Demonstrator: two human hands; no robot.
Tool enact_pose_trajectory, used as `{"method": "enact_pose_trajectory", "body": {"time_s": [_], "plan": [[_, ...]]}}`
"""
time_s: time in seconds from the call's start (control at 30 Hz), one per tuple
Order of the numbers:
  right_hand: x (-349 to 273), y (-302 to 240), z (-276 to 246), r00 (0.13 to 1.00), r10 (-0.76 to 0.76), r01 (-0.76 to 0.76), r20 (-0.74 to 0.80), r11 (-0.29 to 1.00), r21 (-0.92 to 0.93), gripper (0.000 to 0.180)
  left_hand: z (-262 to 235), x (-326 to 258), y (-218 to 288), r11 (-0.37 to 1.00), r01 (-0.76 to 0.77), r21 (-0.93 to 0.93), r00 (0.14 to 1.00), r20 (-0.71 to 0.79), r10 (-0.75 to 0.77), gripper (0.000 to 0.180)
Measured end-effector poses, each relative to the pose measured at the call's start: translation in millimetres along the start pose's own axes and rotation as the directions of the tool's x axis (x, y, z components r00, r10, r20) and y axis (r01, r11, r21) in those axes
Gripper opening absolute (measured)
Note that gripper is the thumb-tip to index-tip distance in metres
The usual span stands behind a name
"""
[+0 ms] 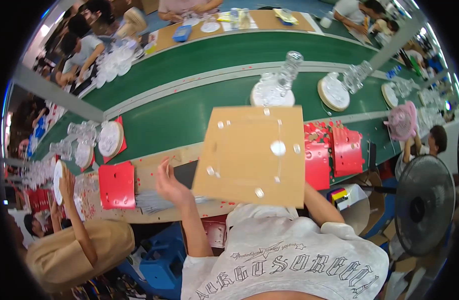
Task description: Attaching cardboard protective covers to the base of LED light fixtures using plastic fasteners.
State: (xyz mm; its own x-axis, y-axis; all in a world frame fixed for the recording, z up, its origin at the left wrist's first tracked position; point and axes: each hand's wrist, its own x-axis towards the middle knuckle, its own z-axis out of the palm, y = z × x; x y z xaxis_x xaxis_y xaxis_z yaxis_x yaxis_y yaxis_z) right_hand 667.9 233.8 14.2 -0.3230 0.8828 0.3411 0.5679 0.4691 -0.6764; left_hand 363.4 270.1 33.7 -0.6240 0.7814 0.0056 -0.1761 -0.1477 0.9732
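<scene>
A square tan board (244, 155) is raised in front of me, with several small holes near its edges and a larger round one right of its middle. My left hand (173, 184) is beside the board's left edge, fingers stretched upward and holding nothing visible. Behind the board's lower right corner goes my right forearm (322, 206); the board hides that hand and its grip. Red perforated sheets (317, 162) lie just right of the board. Another red sheet (116, 185) lies to the left of my left hand.
A green conveyor (174, 112) crosses ahead, carrying round white-topped pieces (334, 92) with clear plastic parts. A black fan (422, 197) stands at right. Left of me, a co-worker in tan (84, 250) holds a white disc (59, 182). A blue stool (162, 265) is below.
</scene>
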Motion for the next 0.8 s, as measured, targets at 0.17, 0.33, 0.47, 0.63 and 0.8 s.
{"method": "enact_pose_trajectory", "body": {"time_s": [0.17,0.33,0.47,0.63,0.8], "plan": [[158,29,24,0.924,0.307,-0.288,0.227,0.951,-0.110,0.055,-137,-5,-19,0.975,0.097,-0.200,0.907,-0.385,-0.169,0.031],[287,88,81,0.828,0.323,0.094,0.459,0.727,-0.680,0.052,-188,-73,-27,0.955,0.049,-0.292,0.845,-0.497,-0.196,0.028],[336,111,145,0.672,0.486,0.338,0.559,0.470,-0.815,0.057,-196,-131,-35,0.946,0.079,-0.315,0.749,-0.608,-0.265,0.029],[338,99,195,0.737,0.231,0.626,0.635,0.121,-0.771,0.026,-198,-152,-54,0.913,0.138,-0.383,0.659,-0.653,-0.373,0.029],[321,7,153,0.646,-0.130,0.620,0.752,0.665,-0.417,0.029,-180,-115,-53,0.899,0.189,-0.394,0.743,-0.541,-0.393,0.027]]}}
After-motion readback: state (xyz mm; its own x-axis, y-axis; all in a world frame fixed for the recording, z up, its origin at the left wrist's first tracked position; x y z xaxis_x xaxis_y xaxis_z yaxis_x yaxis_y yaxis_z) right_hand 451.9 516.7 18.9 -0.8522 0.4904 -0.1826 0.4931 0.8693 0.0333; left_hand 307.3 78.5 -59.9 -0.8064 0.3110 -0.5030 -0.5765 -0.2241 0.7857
